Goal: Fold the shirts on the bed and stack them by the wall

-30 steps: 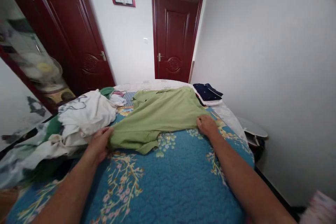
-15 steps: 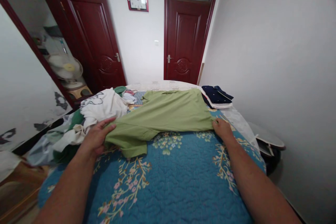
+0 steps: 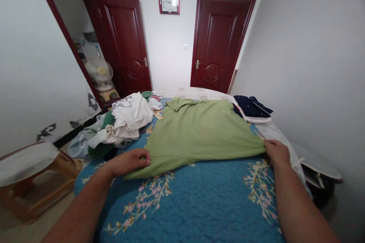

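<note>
A light green shirt (image 3: 199, 131) lies spread across the bed, its near edge drawn out between my two hands. My left hand (image 3: 129, 162) is closed, with thumb and fingers pinching the cloth near the shirt's near left part. At the opposite end, my right hand (image 3: 277, 152) grips the near right corner and pulls the edge fairly straight. A folded flap of the shirt shows at its far left. Some cloth at the left hangs below and past my left fingers.
A heap of loose clothes, with a white shirt (image 3: 134, 112) on top, lies to the left. Folded dark blue clothing (image 3: 252, 106) is stacked at the far right. A blue floral quilt (image 3: 205, 197) covers the bed. A wooden stool (image 3: 37, 197) stands at left.
The shirt has been opened out wider and its near edge drawn toward me. My left hand has closed on the cloth; my right hand keeps its hold. The view has turned left.
</note>
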Motion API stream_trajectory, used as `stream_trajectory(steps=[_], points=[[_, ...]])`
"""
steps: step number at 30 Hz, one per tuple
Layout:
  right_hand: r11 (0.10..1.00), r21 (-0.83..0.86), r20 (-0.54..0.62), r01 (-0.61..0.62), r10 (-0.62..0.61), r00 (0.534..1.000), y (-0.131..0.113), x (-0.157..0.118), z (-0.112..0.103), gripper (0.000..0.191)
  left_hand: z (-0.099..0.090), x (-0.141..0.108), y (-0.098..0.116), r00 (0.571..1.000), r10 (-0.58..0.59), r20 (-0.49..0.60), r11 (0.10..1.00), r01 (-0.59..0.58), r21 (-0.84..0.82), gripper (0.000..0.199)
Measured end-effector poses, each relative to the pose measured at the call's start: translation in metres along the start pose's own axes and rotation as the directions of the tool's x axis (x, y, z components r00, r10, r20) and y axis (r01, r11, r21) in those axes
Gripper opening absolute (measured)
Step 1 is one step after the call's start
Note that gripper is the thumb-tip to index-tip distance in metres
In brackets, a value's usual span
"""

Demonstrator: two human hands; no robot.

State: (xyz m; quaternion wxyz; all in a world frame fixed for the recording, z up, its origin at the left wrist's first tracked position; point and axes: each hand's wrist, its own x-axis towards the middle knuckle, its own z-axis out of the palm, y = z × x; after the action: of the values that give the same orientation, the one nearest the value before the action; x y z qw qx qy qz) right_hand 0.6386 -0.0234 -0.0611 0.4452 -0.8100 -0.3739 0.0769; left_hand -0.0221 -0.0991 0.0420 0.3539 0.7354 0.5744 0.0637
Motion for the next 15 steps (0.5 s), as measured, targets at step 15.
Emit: stream_trajectory(steps=[15], points=[[0.906, -0.408, 0.173, 0.11, -0.041, 0.984, 0.01, 0.016, 0.004, 0.036, 0.016, 0.005, -0.008, 0.992, 0.093, -0.087, 0.994, -0.098, -0.057, 0.047]])
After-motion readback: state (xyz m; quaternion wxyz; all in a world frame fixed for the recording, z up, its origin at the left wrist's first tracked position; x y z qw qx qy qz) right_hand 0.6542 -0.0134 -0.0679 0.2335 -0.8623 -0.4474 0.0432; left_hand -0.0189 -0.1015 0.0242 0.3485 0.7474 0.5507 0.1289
